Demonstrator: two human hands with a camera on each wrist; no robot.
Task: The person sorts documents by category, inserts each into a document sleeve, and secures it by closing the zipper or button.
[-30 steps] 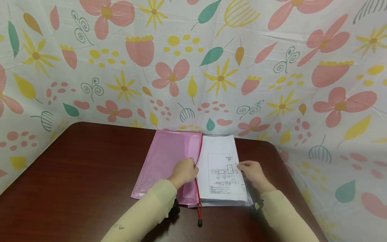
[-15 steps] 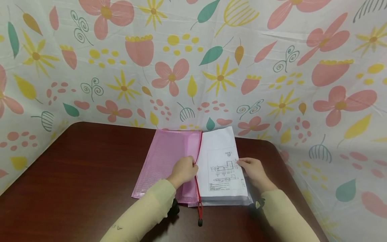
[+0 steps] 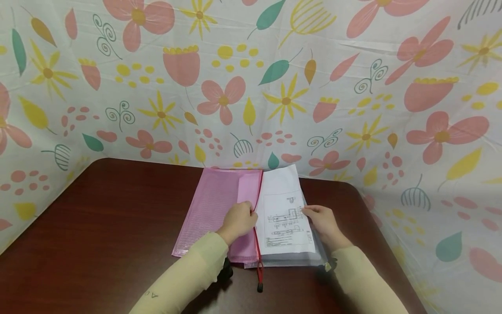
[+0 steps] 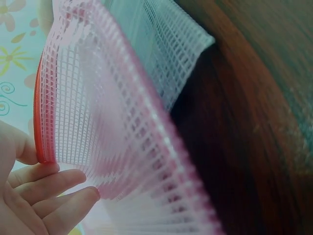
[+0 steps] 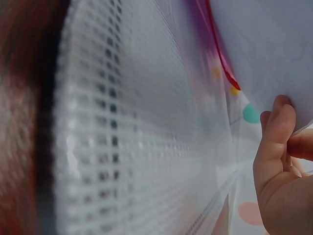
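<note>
A pink mesh zipper pouch [image 3: 211, 196] lies on the table, a red zipper running along its right edge. My left hand [image 3: 237, 222] pinches that edge between thumb and index finger, lifting it, as the left wrist view shows; its other fingers extend under the mesh. White paper [image 3: 279, 181] with a printed line drawing lies to the right, its left side passing out of sight at the zipper. My right hand [image 3: 323, 222] pinches the paper's right edge, raised in the right wrist view [image 5: 274, 44]. Beneath the paper is a clear mesh pouch [image 5: 146, 122].
A red zipper pull with a black end [image 3: 260, 283] hangs toward the front. The dark brown table [image 3: 117, 218] extends widely on the left and narrowly on the right. A flower-patterned cloth [image 3: 243, 87] rises behind and beside the table.
The paper's right edge has shifted left along with my right hand, showing more of the clear pouch. The paper's far end rose earlier. My left hand has stayed nearly still.
</note>
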